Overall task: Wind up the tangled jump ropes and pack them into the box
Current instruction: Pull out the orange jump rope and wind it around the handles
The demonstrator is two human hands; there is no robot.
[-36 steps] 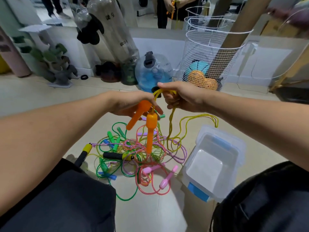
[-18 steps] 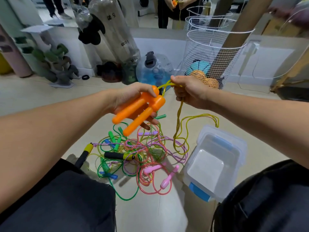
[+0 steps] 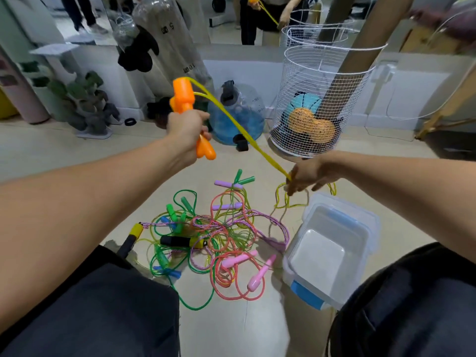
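The tall clear cylinder bears mirrored scale marks, seemingly "5" and "10"; nothing else is legible.

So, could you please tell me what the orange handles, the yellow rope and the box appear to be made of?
Orange handles: probably moulded plastic, glossy, uniformly coloured. Yellow rope: likely translucent PVC cord, shiny and flexible. Box: clear, frosted-looking plastic; the floor shows through it.

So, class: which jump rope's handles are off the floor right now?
The orange handles of the yellow rope, gripped together in the left hand; every other pair, like the pink handles, lies in the pile.
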